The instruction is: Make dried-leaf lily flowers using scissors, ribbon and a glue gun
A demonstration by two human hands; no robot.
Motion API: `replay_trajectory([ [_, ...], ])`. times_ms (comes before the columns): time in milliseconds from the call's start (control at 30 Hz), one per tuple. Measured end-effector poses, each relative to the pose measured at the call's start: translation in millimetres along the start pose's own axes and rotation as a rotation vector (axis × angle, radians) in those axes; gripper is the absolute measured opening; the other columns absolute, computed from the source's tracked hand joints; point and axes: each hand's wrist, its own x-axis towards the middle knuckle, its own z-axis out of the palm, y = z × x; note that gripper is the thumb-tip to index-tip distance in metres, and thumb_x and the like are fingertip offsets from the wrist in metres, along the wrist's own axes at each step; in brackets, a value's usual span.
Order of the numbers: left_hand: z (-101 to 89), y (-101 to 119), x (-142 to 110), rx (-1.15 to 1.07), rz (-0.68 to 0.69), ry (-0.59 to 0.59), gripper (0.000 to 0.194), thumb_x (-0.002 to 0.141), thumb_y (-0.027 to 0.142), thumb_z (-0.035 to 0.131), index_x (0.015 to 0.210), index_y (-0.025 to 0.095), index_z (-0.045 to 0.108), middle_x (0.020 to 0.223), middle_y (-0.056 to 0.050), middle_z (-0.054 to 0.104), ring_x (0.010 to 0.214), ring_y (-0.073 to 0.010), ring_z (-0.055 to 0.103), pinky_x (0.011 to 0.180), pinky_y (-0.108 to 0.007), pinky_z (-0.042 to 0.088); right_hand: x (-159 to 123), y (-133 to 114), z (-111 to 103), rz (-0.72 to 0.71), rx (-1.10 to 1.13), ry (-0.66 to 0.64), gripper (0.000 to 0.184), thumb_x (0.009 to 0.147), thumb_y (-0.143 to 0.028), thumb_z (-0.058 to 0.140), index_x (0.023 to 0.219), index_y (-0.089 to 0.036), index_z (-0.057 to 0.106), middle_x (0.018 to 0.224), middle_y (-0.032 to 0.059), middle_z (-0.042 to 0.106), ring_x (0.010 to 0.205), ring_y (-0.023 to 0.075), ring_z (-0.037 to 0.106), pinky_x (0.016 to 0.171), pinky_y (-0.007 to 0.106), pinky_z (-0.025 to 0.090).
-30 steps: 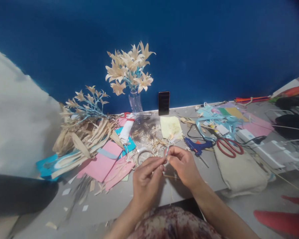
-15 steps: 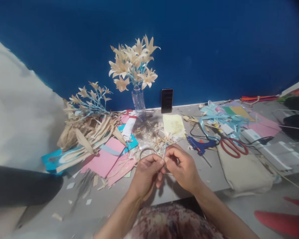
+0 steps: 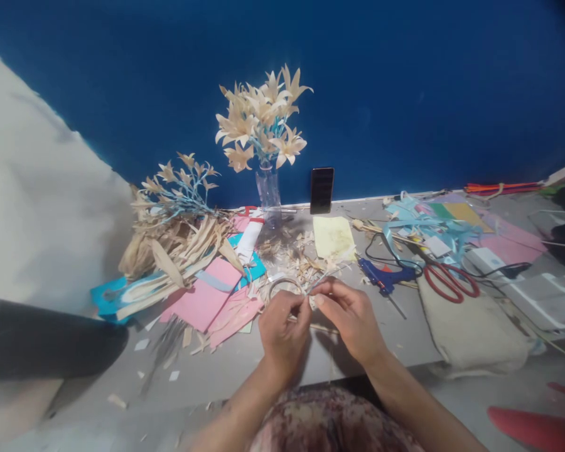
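Note:
Both my hands meet low in the middle of the view, over the near part of the table. My right hand point(image 3: 351, 317) is closed, thumb and fingers pinching a thin light-blue flower stem point(image 3: 319, 280), which slants up to the right. My left hand point(image 3: 285, 329) is closed too, its fingertips pressed together at the stem's lower end. A small pale piece point(image 3: 313, 303) shows between the two hands; its kind is unclear. Just behind my left hand, a thin ring-shaped roll point(image 3: 285, 281) is partly hidden by the fingers.
Behind stand a clear vase point(image 3: 269, 194) of pale flowers point(image 3: 263, 119) and a phone point(image 3: 322, 190). At left lie dried husks point(image 3: 169, 248) and pink paper point(image 3: 216, 285). On the right are a blue glue gun point(image 3: 386, 276), red-handled scissors point(image 3: 452, 282), a cloth point(image 3: 475, 333) and a power strip point(image 3: 522, 285).
The stem has tipped from nearly upright to slanting right. My left hand has turned, its fingers now curled more tightly. The whole view has shifted slightly, so things appear further right.

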Motion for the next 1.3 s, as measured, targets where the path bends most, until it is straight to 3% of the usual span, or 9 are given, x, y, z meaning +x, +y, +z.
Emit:
replay_trajectory([
  [133, 0.6, -2.1, 0.5, -0.028, -0.005, -0.093, 0.016, 0.082, 0.019, 0.066, 0.066, 0.020, 0.067, 0.063, -0.002, 0.064, 0.061, -0.0148, 0.059, 0.061, -0.027, 0.044, 4.1, 7.0, 2.8, 0.090, -0.052, 0.129, 0.022, 0.083, -0.035, 0.068, 0.069, -0.018, 0.064, 0.070, 0.0011, 0.063, 0.067, 0.0166, 0.055, 0.064, 0.027, 0.043],
  [200, -3.1, 2.5, 3.4, -0.216, -0.267, -0.189, 0.007, 0.082, 0.025, 0.067, 0.079, 0.020, 0.071, 0.069, -0.003, 0.067, 0.063, -0.0157, 0.062, 0.061, -0.027, 0.048, 5.7, 8.0, -0.1, 0.083, -0.044, 0.127, 0.024, 0.085, -0.037, 0.065, 0.070, -0.019, 0.062, 0.071, 0.0007, 0.063, 0.067, 0.0162, 0.055, 0.064, 0.026, 0.043],
  [300, -10.3, 9.3, 8.6, -0.598, -0.723, -0.405, 0.024, 0.080, 0.037, 0.070, 0.093, 0.017, 0.072, 0.074, -0.004, 0.068, 0.055, -0.0153, 0.062, 0.052, -0.029, 0.054, 6.6, 5.7, -6.8, 0.016, -0.003, 0.062, 0.023, 0.089, -0.038, 0.061, 0.076, -0.019, 0.062, 0.079, 0.0022, 0.065, 0.075, 0.0173, 0.059, 0.069, 0.026, 0.046],
  [433, -12.2, 9.2, 10.9, -0.829, -0.951, -0.482, 0.024, 0.066, 0.031, 0.082, 0.080, 0.013, 0.075, 0.065, -0.003, 0.066, 0.049, -0.0122, 0.058, 0.046, -0.027, 0.053, 6.3, 1.9, -10.2, -0.015, 0.041, -0.019, 0.021, 0.090, -0.038, 0.060, 0.080, -0.020, 0.062, 0.082, 0.0031, 0.065, 0.079, 0.0180, 0.060, 0.075, 0.027, 0.048],
  [533, -7.6, 6.5, 8.2, -0.683, -0.876, -0.357, 0.012, 0.067, 0.024, 0.079, 0.073, 0.015, 0.076, 0.059, -0.002, 0.066, 0.045, -0.0115, 0.057, 0.045, -0.024, 0.049, 6.7, 1.8, -8.0, 0.022, 0.068, -0.011, 0.021, 0.088, -0.039, 0.061, 0.080, -0.020, 0.064, 0.081, 0.0029, 0.065, 0.078, 0.0182, 0.060, 0.075, 0.027, 0.048],
  [700, -1.0, 5.6, 3.4, -0.271, -0.282, -0.097, 0.010, 0.074, 0.017, 0.071, 0.074, 0.021, 0.080, 0.076, -0.005, 0.073, 0.066, -0.0167, 0.067, 0.059, -0.026, 0.052, 8.4, 7.3, -3.8, 0.105, 0.064, 0.039, 0.022, 0.087, -0.037, 0.063, 0.078, -0.017, 0.067, 0.078, 0.0030, 0.066, 0.077, 0.0181, 0.059, 0.073, 0.027, 0.047],
  [767, -2.0, 5.8, 4.9, -0.226, -0.189, -0.071, 0.011, 0.075, 0.017, 0.070, 0.073, 0.022, 0.080, 0.076, -0.006, 0.072, 0.073, -0.0181, 0.067, 0.063, -0.027, 0.052, 8.6, 8.6, -3.8, 0.114, 0.059, 0.050, 0.023, 0.087, -0.037, 0.063, 0.076, -0.018, 0.066, 0.077, 0.0027, 0.065, 0.076, 0.0179, 0.058, 0.071, 0.026, 0.046],
  [1033, -14.9, 2.4, 16.3, -0.866, -0.885, -0.570, 0.023, 0.077, 0.038, 0.077, 0.082, 0.015, 0.073, 0.071, -0.004, 0.069, 0.058, -0.0160, 0.064, 0.061, -0.031, 0.054, 10.3, -6.8, -14.9, -0.043, 0.041, -0.128, 0.022, 0.090, -0.037, 0.062, 0.077, -0.021, 0.067, 0.082, 0.0027, 0.066, 0.080, 0.0195, 0.061, 0.076, 0.030, 0.048],
  [1300, -18.2, -7.4, 31.5, -0.718, -0.723, -0.463, 0.021, 0.076, 0.034, 0.080, 0.087, 0.017, 0.077, 0.071, -0.001, 0.066, 0.062, -0.0094, 0.056, 0.061, -0.020, 0.044, 9.2, 2.3, -21.7, 0.043, -0.012, -0.331, 0.025, 0.091, -0.036, 0.063, 0.076, -0.017, 0.069, 0.075, 0.0008, 0.060, 0.070, 0.0143, 0.053, 0.067, 0.025, 0.042],
])
